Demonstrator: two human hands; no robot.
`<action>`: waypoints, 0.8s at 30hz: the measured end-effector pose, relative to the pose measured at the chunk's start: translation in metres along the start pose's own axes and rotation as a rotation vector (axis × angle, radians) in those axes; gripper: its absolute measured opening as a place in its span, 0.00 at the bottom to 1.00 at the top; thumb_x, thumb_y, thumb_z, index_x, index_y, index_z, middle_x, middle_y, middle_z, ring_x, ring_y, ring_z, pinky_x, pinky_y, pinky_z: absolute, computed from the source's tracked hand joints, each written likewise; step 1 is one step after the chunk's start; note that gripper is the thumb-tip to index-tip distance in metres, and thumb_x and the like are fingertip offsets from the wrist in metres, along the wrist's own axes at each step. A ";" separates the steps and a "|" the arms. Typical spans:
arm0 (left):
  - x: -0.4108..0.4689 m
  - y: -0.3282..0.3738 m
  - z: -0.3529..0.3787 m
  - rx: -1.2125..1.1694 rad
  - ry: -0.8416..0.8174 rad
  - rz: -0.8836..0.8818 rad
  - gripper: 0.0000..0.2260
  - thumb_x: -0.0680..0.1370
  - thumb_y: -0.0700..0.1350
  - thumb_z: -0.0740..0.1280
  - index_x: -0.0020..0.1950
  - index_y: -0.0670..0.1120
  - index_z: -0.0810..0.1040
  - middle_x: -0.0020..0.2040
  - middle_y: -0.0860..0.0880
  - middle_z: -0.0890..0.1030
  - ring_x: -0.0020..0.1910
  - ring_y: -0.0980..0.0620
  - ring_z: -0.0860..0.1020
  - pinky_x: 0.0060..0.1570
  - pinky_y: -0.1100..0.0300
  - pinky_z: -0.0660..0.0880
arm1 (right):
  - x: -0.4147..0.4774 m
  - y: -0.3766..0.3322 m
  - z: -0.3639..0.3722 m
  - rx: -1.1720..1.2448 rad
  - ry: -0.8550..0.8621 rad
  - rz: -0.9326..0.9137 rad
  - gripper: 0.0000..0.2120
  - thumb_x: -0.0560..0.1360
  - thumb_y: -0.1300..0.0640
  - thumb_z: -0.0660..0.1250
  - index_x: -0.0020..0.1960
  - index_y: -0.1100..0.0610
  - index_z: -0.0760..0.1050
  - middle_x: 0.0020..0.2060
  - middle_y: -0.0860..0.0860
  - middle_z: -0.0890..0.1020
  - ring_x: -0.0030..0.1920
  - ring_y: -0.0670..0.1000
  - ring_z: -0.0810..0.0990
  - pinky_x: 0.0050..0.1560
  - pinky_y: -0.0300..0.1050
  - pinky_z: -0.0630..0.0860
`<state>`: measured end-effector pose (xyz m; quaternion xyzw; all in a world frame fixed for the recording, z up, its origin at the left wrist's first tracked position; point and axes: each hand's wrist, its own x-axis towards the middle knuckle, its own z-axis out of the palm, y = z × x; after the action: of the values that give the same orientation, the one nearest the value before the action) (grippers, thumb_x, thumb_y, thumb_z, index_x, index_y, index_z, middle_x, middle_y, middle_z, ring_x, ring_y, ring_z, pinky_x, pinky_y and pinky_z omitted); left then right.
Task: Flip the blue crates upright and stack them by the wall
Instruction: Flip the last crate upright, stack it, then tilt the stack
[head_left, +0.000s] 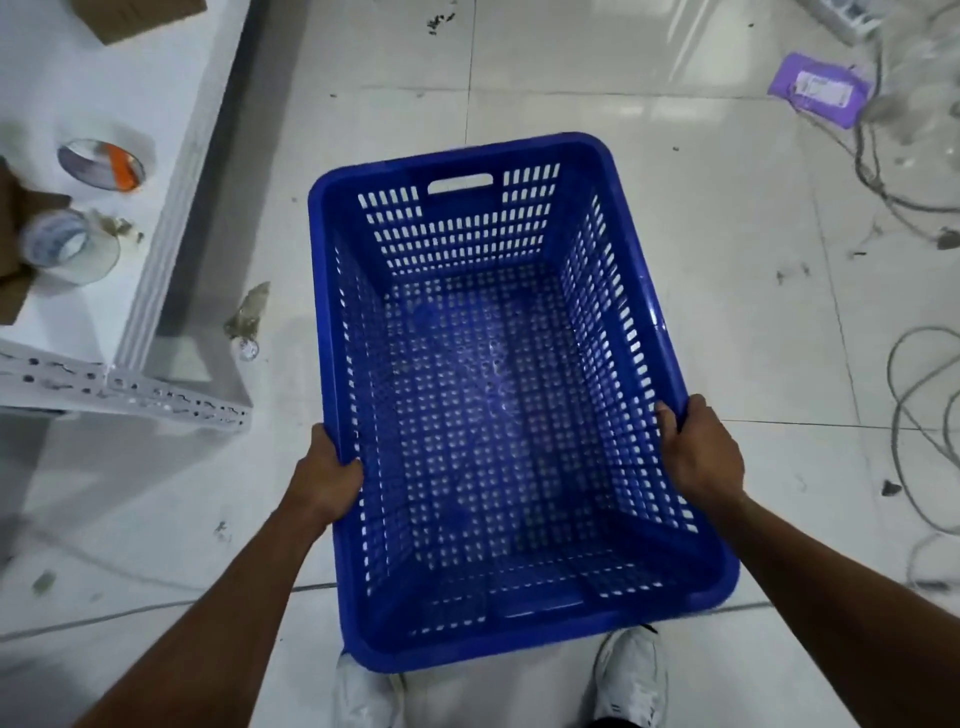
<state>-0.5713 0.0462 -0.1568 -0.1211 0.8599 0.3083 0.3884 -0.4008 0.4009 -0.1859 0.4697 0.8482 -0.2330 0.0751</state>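
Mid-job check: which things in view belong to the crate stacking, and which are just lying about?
Job in hand:
- blue crate, open side up, empty
- left hand and right hand, gripping its long rims

Lying about:
- two tape rolls on the white shelf
- purple packet on the floor
- loose cables
- cardboard piece

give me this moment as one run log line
blue crate: upright, empty | left hand: gripping left rim | right hand: gripping right rim | stacked: no
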 end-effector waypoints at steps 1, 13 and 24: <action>0.001 0.000 0.001 0.002 -0.014 -0.003 0.23 0.81 0.42 0.63 0.74 0.46 0.59 0.66 0.43 0.75 0.55 0.46 0.76 0.58 0.51 0.74 | 0.000 -0.001 0.001 -0.007 -0.013 0.008 0.15 0.83 0.43 0.53 0.50 0.55 0.65 0.42 0.54 0.76 0.36 0.56 0.74 0.39 0.49 0.69; 0.016 0.026 -0.026 0.251 -0.153 -0.067 0.30 0.83 0.52 0.60 0.77 0.38 0.52 0.70 0.37 0.73 0.64 0.39 0.76 0.64 0.47 0.73 | 0.047 -0.056 -0.041 -0.241 -0.350 0.157 0.19 0.78 0.54 0.61 0.65 0.63 0.66 0.62 0.62 0.76 0.61 0.64 0.76 0.55 0.51 0.71; 0.033 0.030 -0.010 0.162 -0.063 -0.190 0.34 0.84 0.50 0.58 0.79 0.38 0.39 0.76 0.36 0.64 0.71 0.36 0.69 0.69 0.46 0.68 | 0.070 -0.066 -0.024 -0.024 -0.119 0.016 0.20 0.84 0.45 0.51 0.62 0.62 0.67 0.56 0.63 0.80 0.52 0.65 0.79 0.44 0.49 0.67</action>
<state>-0.6132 0.0649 -0.1633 -0.1605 0.8541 0.2032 0.4511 -0.4922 0.4355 -0.1679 0.4607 0.8413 -0.2497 0.1329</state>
